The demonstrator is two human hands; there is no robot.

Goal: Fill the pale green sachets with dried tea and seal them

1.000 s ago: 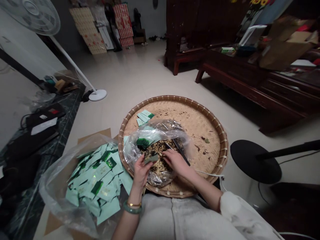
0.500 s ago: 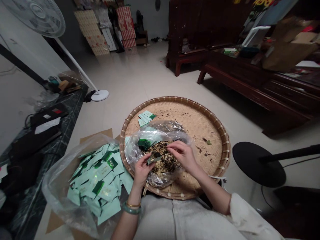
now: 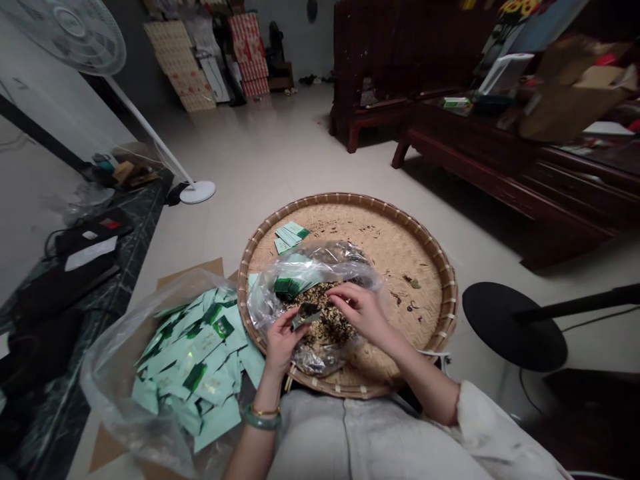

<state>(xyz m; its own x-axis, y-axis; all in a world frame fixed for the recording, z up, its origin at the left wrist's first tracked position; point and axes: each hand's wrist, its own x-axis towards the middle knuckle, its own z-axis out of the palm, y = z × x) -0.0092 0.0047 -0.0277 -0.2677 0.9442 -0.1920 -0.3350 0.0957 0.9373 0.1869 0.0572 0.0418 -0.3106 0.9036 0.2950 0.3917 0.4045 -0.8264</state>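
At lower centre, our left hand (image 3: 283, 340) pinches a light, flimsy packet (image 3: 306, 317), best held by its edges, while our right hand (image 3: 363, 310), hold unclear, bunches over loose tea (image 3: 325, 313) in a plastic bag (image 3: 320, 357) on a bamboo tray (image 3: 350, 198).

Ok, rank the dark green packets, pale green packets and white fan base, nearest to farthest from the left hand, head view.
Left hand:
1. Dark green packets, in the clear bag, just ahead.
2. Pale green packets, on the basket, farther ahead.
3. White fan base, on the floor, left.
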